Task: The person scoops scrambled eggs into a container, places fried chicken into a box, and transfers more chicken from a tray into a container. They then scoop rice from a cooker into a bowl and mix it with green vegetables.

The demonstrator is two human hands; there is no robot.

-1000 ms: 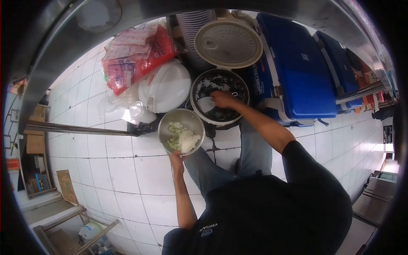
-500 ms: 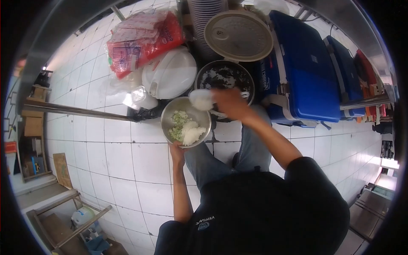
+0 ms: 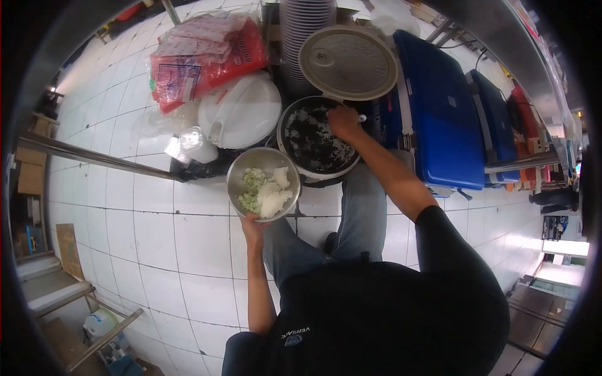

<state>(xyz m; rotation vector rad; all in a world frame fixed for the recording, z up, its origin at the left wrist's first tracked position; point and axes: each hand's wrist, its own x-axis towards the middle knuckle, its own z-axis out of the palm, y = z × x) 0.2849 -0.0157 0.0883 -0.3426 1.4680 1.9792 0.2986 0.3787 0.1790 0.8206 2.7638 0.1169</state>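
My left hand (image 3: 253, 227) grips the near rim of a steel mixing bowl (image 3: 233, 178). Chopped pale-green vegetables (image 3: 252, 188) lie at the left inside it, beside white clumps of cooked rice (image 3: 274, 197). My right hand (image 3: 343, 121) is closed over the right side of a rice cooker (image 3: 281, 148), whose dark inside has rice stuck to it. From that fist pokes the white handle end of a rice paddle (image 3: 362, 118); its blade is hidden. Behind the cooker its round lid (image 3: 349, 62) stands raised.
Blue cooler boxes (image 3: 448, 125) stand at the right. Left of the cooker are a white lidded container (image 3: 248, 109), red plastic packaging (image 3: 241, 53) and a clear cup (image 3: 197, 145). A tall stack of cups (image 3: 307, 31) rises behind. A metal rail (image 3: 94, 156) crosses the left side.
My right hand has moved from above the bowl's edge back over the cooker. Another rice clump now lies in the bowl. The whole view has shifted slightly.
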